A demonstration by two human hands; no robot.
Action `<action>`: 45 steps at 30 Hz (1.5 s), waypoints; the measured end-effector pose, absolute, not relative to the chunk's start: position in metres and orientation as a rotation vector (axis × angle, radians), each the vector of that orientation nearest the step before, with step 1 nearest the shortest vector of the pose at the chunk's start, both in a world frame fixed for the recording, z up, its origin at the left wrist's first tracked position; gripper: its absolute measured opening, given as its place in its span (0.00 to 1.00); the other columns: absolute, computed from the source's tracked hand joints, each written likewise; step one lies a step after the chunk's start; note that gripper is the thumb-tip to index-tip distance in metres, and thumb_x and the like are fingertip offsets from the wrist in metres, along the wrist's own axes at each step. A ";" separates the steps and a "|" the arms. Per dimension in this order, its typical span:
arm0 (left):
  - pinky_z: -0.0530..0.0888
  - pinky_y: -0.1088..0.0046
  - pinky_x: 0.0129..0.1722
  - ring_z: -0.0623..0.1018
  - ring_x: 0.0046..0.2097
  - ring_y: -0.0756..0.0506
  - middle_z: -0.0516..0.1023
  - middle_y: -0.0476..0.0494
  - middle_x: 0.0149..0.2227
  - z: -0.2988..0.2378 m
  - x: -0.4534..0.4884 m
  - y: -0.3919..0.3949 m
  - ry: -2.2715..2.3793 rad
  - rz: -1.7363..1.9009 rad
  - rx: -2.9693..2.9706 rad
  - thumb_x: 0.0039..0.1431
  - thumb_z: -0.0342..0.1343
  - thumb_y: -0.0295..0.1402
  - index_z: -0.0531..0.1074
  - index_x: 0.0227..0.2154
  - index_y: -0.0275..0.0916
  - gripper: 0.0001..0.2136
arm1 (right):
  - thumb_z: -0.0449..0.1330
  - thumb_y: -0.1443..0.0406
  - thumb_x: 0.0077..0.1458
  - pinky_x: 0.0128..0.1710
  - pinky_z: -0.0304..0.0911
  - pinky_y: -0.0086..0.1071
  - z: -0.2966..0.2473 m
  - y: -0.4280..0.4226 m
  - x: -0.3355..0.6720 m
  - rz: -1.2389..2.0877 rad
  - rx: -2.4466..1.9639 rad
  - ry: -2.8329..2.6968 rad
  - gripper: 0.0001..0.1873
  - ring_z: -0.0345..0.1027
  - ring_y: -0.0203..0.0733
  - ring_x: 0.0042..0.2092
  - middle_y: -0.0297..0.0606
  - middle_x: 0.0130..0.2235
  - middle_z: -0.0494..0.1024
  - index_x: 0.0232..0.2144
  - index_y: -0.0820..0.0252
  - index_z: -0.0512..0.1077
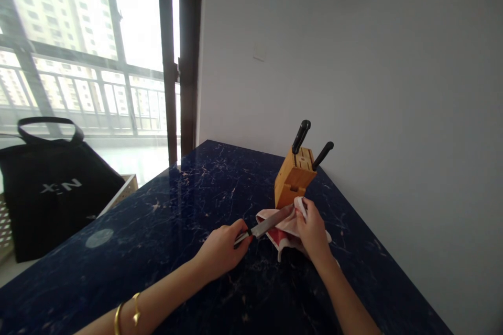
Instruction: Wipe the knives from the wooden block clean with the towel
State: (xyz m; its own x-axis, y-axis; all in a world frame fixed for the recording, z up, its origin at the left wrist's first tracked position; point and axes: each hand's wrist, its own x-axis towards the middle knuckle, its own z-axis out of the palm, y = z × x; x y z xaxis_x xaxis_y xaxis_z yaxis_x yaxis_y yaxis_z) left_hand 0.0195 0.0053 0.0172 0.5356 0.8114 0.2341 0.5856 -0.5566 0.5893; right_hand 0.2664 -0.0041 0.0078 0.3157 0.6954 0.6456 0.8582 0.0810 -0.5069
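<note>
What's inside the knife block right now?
An upper black handle and a lower black handle stick out of the wooden knife block. No other handles show there. The wood covers whatever sits inside.

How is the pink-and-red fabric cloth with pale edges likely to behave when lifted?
The cloth is probably floppy, since it droops in loose folds below the right hand. It is likely light, as it looks like thin fabric. It seems unlikely to roll, its shape being crumpled and uneven.
</note>
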 end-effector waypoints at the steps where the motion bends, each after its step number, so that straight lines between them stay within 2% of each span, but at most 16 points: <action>1: 0.58 0.78 0.24 0.71 0.25 0.49 0.72 0.50 0.24 0.017 0.019 0.006 1.147 0.684 2.331 0.55 0.46 0.36 0.66 0.30 0.44 0.06 | 0.47 0.68 0.50 0.46 0.59 0.45 0.007 -0.004 0.265 -0.225 -1.655 -1.441 0.17 0.63 0.49 0.47 0.50 0.44 0.69 0.44 0.66 0.62; 12: 0.57 0.79 0.23 0.69 0.24 0.51 0.71 0.51 0.23 0.008 0.019 0.013 1.153 0.718 2.226 0.55 0.47 0.36 0.66 0.29 0.41 0.06 | 0.48 0.72 0.50 0.44 0.60 0.40 0.018 -0.022 0.204 -0.118 -1.663 -1.769 0.15 0.65 0.47 0.43 0.45 0.39 0.72 0.41 0.62 0.66; 20: 0.59 0.79 0.24 0.70 0.26 0.51 0.72 0.52 0.24 0.007 0.021 0.014 1.051 0.802 2.119 0.54 0.47 0.36 0.66 0.29 0.40 0.07 | 0.48 0.73 0.51 0.47 0.58 0.39 0.021 -0.028 0.185 0.027 -1.599 -1.857 0.17 0.64 0.45 0.45 0.44 0.42 0.72 0.44 0.63 0.66; 24: 0.59 0.79 0.23 0.69 0.24 0.51 0.71 0.53 0.22 0.008 0.021 0.012 1.071 0.791 2.119 0.54 0.47 0.37 0.66 0.29 0.40 0.07 | 0.48 0.73 0.51 0.46 0.59 0.39 0.017 -0.021 0.202 0.003 -1.676 -1.689 0.18 0.63 0.45 0.46 0.46 0.44 0.71 0.44 0.63 0.65; 31: 0.59 0.79 0.23 0.69 0.24 0.51 0.71 0.53 0.22 0.007 0.021 0.014 1.083 0.784 2.109 0.54 0.47 0.36 0.66 0.28 0.40 0.06 | 0.49 0.73 0.50 0.45 0.60 0.37 0.015 -0.025 0.191 -0.019 -1.588 -1.831 0.17 0.65 0.44 0.44 0.42 0.41 0.73 0.43 0.60 0.67; 39: 0.57 0.79 0.22 0.66 0.22 0.52 0.70 0.52 0.21 0.012 0.020 0.009 1.051 0.724 2.189 0.55 0.46 0.36 0.67 0.29 0.40 0.07 | 0.46 0.71 0.52 0.43 0.61 0.43 0.011 -0.006 0.254 -0.341 -1.687 -1.617 0.17 0.64 0.48 0.45 0.49 0.40 0.72 0.43 0.65 0.66; 45: 0.56 0.79 0.21 0.66 0.22 0.52 0.69 0.52 0.21 0.016 0.021 0.006 1.062 0.696 2.227 0.54 0.47 0.35 0.67 0.28 0.40 0.06 | 0.47 0.70 0.51 0.45 0.60 0.41 0.010 -0.004 0.269 -0.349 -1.691 -1.555 0.17 0.64 0.47 0.44 0.47 0.41 0.71 0.44 0.65 0.65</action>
